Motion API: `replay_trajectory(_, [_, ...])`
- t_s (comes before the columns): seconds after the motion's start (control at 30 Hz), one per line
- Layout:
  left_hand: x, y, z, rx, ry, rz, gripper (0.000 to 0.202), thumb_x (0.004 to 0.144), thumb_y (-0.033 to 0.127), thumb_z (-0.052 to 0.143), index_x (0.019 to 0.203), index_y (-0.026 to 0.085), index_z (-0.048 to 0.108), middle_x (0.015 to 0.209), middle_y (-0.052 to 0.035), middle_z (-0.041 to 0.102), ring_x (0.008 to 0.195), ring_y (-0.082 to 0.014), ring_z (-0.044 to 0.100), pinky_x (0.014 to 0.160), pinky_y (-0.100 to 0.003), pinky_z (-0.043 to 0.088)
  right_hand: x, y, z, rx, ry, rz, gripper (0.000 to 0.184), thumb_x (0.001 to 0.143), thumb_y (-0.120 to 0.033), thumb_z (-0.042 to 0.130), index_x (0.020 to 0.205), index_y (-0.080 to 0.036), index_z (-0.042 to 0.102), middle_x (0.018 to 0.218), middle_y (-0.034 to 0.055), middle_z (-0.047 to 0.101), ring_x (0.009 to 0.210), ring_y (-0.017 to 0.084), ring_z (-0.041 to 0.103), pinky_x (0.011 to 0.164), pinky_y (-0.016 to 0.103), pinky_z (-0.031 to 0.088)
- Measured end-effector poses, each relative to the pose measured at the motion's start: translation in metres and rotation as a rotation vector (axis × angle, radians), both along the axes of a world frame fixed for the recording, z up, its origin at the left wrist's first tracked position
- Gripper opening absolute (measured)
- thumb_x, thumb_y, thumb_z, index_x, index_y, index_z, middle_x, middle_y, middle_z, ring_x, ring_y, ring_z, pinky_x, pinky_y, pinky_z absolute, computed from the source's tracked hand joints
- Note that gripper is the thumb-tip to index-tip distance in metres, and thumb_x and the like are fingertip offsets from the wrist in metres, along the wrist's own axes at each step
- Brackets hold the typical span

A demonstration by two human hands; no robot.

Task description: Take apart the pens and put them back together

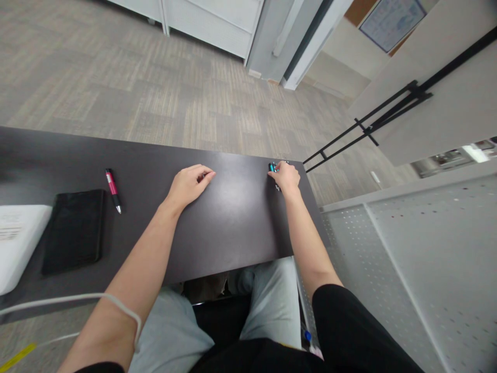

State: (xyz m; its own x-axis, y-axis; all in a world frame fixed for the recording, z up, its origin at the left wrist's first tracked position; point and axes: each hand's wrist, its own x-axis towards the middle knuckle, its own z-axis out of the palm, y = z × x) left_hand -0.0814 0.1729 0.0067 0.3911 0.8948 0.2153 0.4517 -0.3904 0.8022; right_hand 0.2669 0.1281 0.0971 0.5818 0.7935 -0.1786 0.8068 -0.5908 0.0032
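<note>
Teal-and-black pen [272, 168] is lying near the far right corner of the dark worktop [233, 228], and the right hand [286, 176] is covering much of it! Fingers are curving down over the pen, the thumb sitting against its side; whether they are truly gripping, I cannot tell, as the hand is hiding the middle. Silvery bits are peeking out around it, too small to make out.

Over to the left hand [191, 184]: it is resting nearer the far edge than the near one, fingers loosely curled, thumb tip coming in close to the forefinger, though I cannot tell if they are meeting.

Further left, a pink-and-black pen [112, 184] is lying toward the far edge, silver tip pointing to the near edge. Beside it, a flat black case [73, 230] is sitting just right of a white box [23, 243], while a white cable [77, 297] is crossing the left forearm.
</note>
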Motion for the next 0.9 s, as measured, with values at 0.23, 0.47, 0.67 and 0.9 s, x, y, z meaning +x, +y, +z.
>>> replay_trajectory(0.23, [-0.001,-0.001,0.001,-0.013,0.013,0.014,0.038,0.109,0.065,0.061,0.097,0.037,0.085,0.106,-0.0094,0.092,0.1,-0.0381,0.085,0.099,-0.056,0.07,0.026,0.001,-0.028,0.285,0.091,0.053,0.03,0.094,-0.034,0.109,0.094,-0.033,0.078,0.111,0.0172,0.093,0.118,0.044,0.089,0.107,0.062,0.068])
replay_trajectory(0.47, [-0.001,0.0,-0.004,0.0,-0.009,0.01,0.037,0.112,0.06,0.063,0.1,0.033,0.087,0.107,-0.0105,0.091,0.099,-0.0368,0.084,0.101,-0.055,0.07,0.025,0.0,-0.021,0.32,0.119,0.016,0.052,0.092,-0.032,0.108,0.078,-0.036,0.058,0.098,0.0133,0.086,0.114,0.045,0.087,0.108,0.064,0.064])
replay_trajectory(0.67, [-0.001,0.0,0.0,-0.043,0.048,0.066,0.029,0.115,0.047,0.066,0.105,0.03,0.088,0.114,-0.0099,0.092,0.106,-0.0348,0.083,0.107,-0.051,0.068,-0.022,-0.056,-0.021,0.392,0.233,0.212,0.019,0.108,-0.047,0.087,0.1,-0.038,0.073,0.11,0.012,0.09,0.117,0.045,0.088,0.103,0.06,0.066])
replay_trajectory(0.9, [-0.009,-0.008,0.022,-0.018,0.169,0.382,0.03,0.122,0.026,0.062,0.142,0.024,0.084,0.125,-0.0123,0.089,0.12,-0.0332,0.082,0.122,-0.047,0.059,-0.088,-0.171,-0.058,0.4,0.495,0.407,0.03,0.108,-0.062,0.068,0.119,-0.042,0.087,0.117,0.0177,0.09,0.113,0.054,0.087,0.104,0.075,0.068])
